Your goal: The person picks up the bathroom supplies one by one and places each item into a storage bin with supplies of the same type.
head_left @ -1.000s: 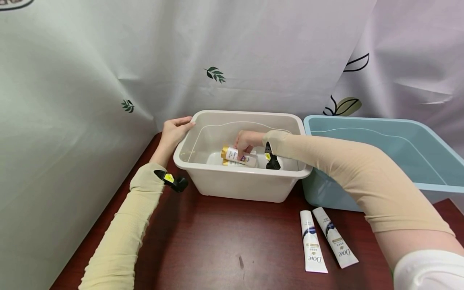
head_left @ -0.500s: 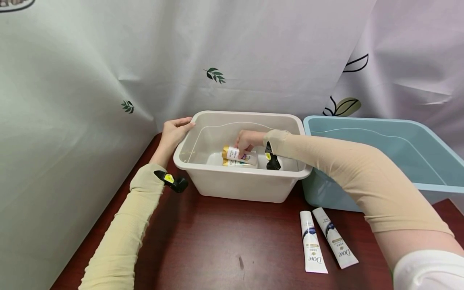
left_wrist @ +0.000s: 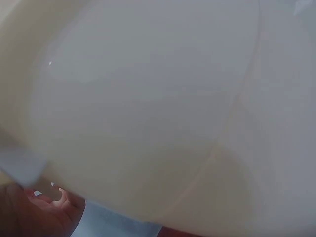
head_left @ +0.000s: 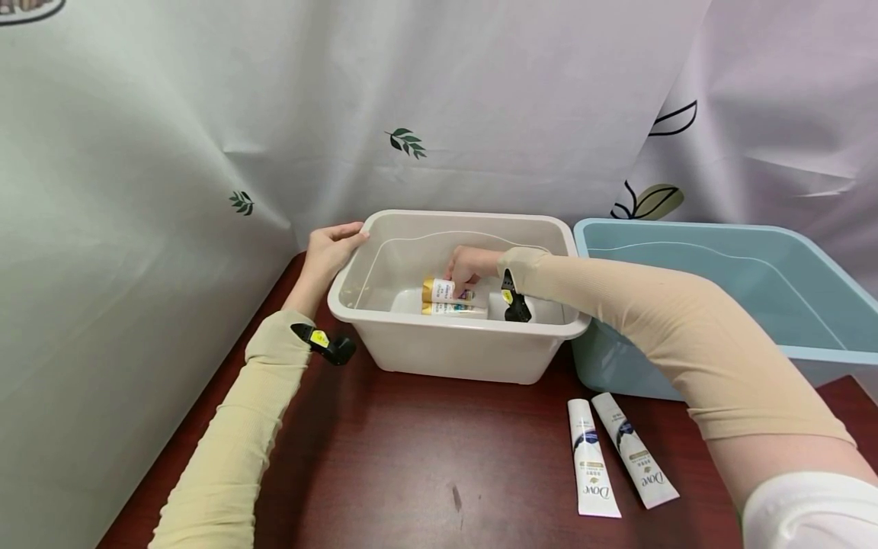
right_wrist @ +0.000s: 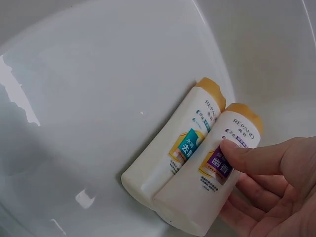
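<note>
Purple-label bottle (right_wrist: 203, 178) in white bin (head_left: 453, 349); right hand (right_wrist: 279, 185) pinching it, thumb on front, fingers behind; teal-label bottle (right_wrist: 168, 150) touching alongside; left hand (head_left: 331, 252) gripping white bin's rim; blue bin (head_left: 620, 366) just beside; two tubes (head_left: 591, 457) on desk (head_left: 391, 457)

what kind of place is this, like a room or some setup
Probably a makeshift indoor recording corner: leaf-printed sheeting hangs close behind a dark reddish table, and the person wears small black wrist cameras.

2 bottles (right_wrist: 192, 177) in left tub (head_left: 456, 351), 2 tubes (head_left: 591, 457) on table (head_left: 411, 465)
</note>
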